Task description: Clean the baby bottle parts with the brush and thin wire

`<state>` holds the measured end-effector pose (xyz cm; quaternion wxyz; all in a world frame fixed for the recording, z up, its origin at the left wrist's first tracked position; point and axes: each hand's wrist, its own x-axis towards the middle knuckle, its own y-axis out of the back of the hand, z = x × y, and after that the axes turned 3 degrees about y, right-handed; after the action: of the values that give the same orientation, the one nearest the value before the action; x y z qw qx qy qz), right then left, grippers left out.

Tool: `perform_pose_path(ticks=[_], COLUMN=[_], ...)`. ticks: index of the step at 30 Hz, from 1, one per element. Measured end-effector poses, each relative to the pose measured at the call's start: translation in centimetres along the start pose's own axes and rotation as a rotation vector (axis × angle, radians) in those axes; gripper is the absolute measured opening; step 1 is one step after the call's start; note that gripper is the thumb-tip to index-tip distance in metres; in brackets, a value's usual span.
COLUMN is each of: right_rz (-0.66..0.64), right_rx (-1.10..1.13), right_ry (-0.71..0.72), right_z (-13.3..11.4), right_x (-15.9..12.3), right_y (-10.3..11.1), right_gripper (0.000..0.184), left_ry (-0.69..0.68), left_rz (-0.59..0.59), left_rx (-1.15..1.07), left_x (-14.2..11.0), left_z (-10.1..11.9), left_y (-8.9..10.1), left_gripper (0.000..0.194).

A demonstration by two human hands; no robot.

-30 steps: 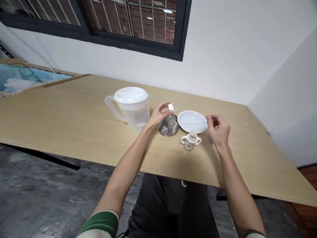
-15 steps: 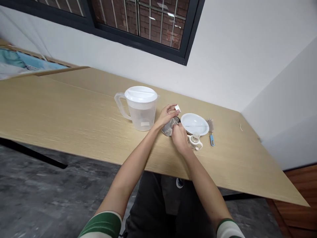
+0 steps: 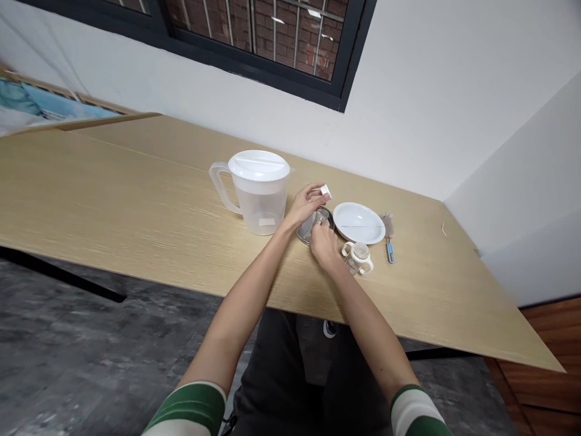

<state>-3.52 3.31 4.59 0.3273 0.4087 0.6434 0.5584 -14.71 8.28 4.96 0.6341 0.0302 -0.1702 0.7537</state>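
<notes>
My left hand (image 3: 306, 204) is raised above the edge of a round steel dish (image 3: 308, 233), pinching a small white cap (image 3: 325, 192) at its fingertips. My right hand (image 3: 324, 244) reaches down into the dish, where a small clear piece (image 3: 319, 219) shows; the fingers hide whether they hold it. A two-handled baby bottle (image 3: 358, 257) stands just right of my right hand. Beyond it are a white plate (image 3: 357, 223) and a blue-handled bottle brush (image 3: 389, 245). A translucent plastic pitcher (image 3: 259, 191) with a white lid stands left of my left hand.
All of this stands on a light wood-grain table (image 3: 136, 181), with a white wall behind it and a wall to the right. A barred window (image 3: 254, 36) is above the far edge. A short white thread (image 3: 443, 229) lies near the right corner.
My right hand has moved left from beside the plate into the steel dish, uncovering the brush. My left hand stays raised with the cap. The view has turned slightly.
</notes>
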Motion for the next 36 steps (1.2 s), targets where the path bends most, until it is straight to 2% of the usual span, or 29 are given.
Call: perform_pose_path(ticks=[6,10,13,16,18,21,24,27,30,36], right_rz=[0.006,0.061,0.216,0.457,0.611,0.712,0.743,0.748,0.689,0.594], right_rx=[0.017,0.047,0.066,0.145,0.235,0.442,0.59,0.605,0.569,0.541], right_ry=[0.045,0.076,0.058,0.028,0.04,0.07,0.109,0.185,0.251,0.312], right_z=[0.5,0.4,0.3,1.1,2.3,4.6,6.4,7.0,6.8,6.8], right_x=[0.6,-1.3,-3.6,-5.3,-5.6,-5.0,-4.4,-4.2,-4.3,-3.8], right_y=[-0.5,0.1,1.5,3.6,5.0,6.7,7.5,7.8,7.9,7.8], right_gripper=[0.036,0.032,0.034,0.031,0.025,0.018,0.015,0.016,0.019,0.032], left_ry=[0.011,0.013,0.021,0.05,0.066,0.083,0.109,0.14,0.148,0.161], left_rz=[-0.016,-0.021,-0.035,-0.091,-0.141,-0.208,-0.28,-0.374,-0.439,-0.494], left_rx=[0.017,0.0,-0.033,-0.104,-0.169,-0.243,-0.283,-0.275,-0.244,-0.237], left_x=[0.0,0.2,0.3,0.3,0.2,-0.2,-0.8,-1.4,-1.7,-1.9], left_z=[-0.1,-0.4,-0.5,-0.5,-0.4,0.0,0.5,0.9,1.1,0.9], left_y=[0.2,0.3,0.5,0.6,0.6,0.4,0.1,-0.2,-0.5,-0.8], left_gripper=[0.064,0.068,0.071,0.074,0.074,0.071,0.07,0.072,0.073,0.074])
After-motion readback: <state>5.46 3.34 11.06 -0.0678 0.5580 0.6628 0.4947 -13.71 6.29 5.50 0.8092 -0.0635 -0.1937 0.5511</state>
